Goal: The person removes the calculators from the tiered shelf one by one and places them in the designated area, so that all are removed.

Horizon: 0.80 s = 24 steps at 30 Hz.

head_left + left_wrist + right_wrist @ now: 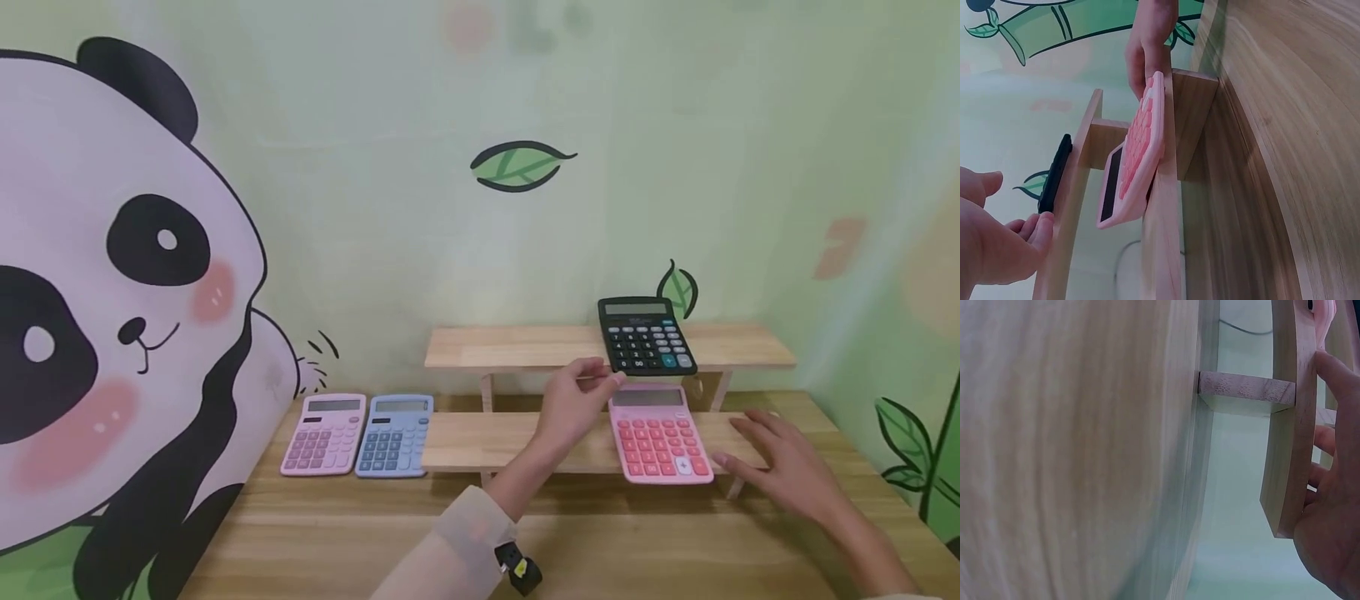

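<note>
A black calculator (651, 337) lies on the upper wooden shelf, its keys facing me. At its lower left edge is my left hand (573, 400), with fingertips at the calculator's side and the thumb apart from it in the left wrist view. Below, a pink calculator (660, 442) is propped on the lower wooden shelf (517, 442), tilted in the left wrist view (1138, 156). My right hand (787, 462) rests at that shelf's right end, fingers spread and loosely bent; its thumb points toward the pink calculator. Part of this hand is cut off in the right wrist view.
On the table (600, 542), left of the shelves, a light pink calculator (324, 435) and a blue calculator (393, 437) lie side by side. The upper shelf (517, 346) stands behind the lower one, near a backdrop printed with a panda (142, 250).
</note>
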Each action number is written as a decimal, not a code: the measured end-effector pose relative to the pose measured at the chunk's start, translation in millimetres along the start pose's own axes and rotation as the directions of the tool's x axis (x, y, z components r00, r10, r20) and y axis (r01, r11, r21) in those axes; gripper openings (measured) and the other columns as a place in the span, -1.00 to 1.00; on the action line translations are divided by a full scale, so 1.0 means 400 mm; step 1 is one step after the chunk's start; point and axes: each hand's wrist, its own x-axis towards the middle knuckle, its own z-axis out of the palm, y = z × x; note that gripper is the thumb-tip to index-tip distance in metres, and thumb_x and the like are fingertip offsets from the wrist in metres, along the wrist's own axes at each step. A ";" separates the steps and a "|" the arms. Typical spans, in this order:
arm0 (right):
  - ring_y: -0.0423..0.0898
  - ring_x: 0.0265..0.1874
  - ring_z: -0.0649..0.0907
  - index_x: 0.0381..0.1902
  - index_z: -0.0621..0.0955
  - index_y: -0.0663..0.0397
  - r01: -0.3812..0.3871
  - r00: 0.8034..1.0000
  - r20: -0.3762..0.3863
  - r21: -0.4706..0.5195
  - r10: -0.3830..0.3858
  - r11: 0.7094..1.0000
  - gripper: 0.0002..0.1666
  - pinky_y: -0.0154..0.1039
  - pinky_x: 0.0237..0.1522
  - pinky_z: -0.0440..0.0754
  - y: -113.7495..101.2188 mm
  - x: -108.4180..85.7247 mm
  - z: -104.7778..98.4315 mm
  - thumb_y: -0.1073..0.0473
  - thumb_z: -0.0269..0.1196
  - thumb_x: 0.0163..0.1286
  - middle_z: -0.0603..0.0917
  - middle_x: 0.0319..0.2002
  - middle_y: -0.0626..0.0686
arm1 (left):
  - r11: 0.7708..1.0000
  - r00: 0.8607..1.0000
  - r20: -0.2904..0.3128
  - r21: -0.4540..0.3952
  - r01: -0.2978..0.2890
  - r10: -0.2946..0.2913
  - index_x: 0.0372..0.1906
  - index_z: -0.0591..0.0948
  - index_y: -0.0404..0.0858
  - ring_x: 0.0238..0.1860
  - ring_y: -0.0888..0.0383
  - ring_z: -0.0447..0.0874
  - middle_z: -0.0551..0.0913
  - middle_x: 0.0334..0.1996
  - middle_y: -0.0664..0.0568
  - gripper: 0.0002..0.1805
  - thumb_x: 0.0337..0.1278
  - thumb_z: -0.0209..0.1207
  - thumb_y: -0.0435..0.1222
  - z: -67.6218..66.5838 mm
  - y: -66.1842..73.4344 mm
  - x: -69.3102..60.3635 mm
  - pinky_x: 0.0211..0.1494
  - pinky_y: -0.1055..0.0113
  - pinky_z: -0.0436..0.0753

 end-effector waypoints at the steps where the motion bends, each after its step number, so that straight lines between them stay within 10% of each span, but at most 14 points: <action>1: 0.63 0.39 0.25 0.42 0.46 0.44 -0.005 1.000 0.001 -0.003 0.005 1.000 0.00 0.67 0.30 0.22 0.001 -0.002 0.000 -0.31 0.35 0.43 0.32 0.43 0.59 | 1.000 1.000 -0.003 0.001 0.007 -0.007 0.31 0.64 -0.25 0.12 0.18 0.73 0.76 -0.01 0.16 -0.45 0.35 0.42 -0.07 0.003 -0.001 0.002 0.12 0.42 0.75; 24: 0.60 0.40 0.27 0.42 0.48 0.42 -0.007 1.000 -0.022 -0.018 0.006 1.000 0.00 0.64 0.32 0.24 0.006 -0.010 0.008 -0.33 0.36 0.42 0.33 0.44 0.57 | 0.978 0.992 -0.003 -0.168 0.127 -0.129 0.21 0.65 -0.35 -0.10 0.14 0.82 0.79 -0.23 0.06 -0.56 0.43 0.36 -0.15 0.071 -0.034 0.039 0.12 0.23 0.79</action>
